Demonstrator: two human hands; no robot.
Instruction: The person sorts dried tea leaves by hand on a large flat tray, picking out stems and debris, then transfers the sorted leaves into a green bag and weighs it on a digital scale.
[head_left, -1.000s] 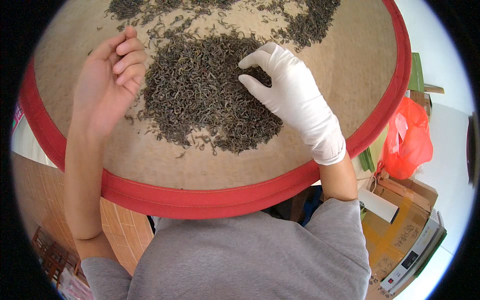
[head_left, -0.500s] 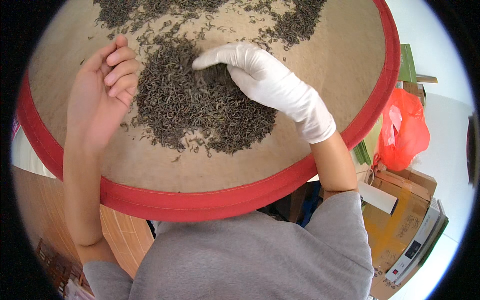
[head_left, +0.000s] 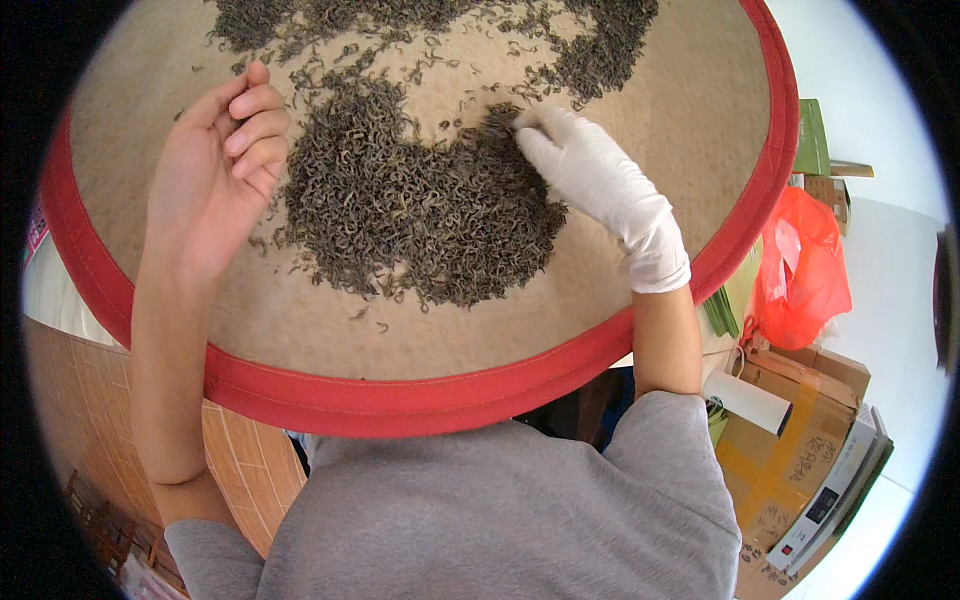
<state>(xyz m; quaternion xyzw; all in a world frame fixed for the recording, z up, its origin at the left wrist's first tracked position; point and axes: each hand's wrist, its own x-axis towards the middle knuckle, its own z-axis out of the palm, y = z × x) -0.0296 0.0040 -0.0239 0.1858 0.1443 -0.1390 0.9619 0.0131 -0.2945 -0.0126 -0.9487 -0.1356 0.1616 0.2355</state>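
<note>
One leaf pile (head_left: 425, 215), between both hands (head_left: 215, 180) (head_left: 590, 170)

Indoor workroom, home or shop unclear: red-rimmed round beige tray (head_left: 400, 402) with dark curled dried leaves (head_left: 430, 220), taped brown cardboard box (head_left: 765, 475), red plastic bag (head_left: 805, 275), orange-brown plank floor (head_left: 250, 450).

A broad round tray (head_left: 690, 170) with a tan surface was observed, bounded by a stitched red rim (head_left: 430, 402). A main heap (head_left: 420, 220) of dark, curled leaf pieces was found spread across its near middle, with a dip noted in the far side. Beyond it, a far right heap (head_left: 608, 50) and a far left heap (head_left: 250, 24) were recorded, with loose scatterings between. A few stray pieces (head_left: 383, 327) were noted on the near side. The tray's far edge was cut off, so the material's full extent could not be confirmed.
</note>
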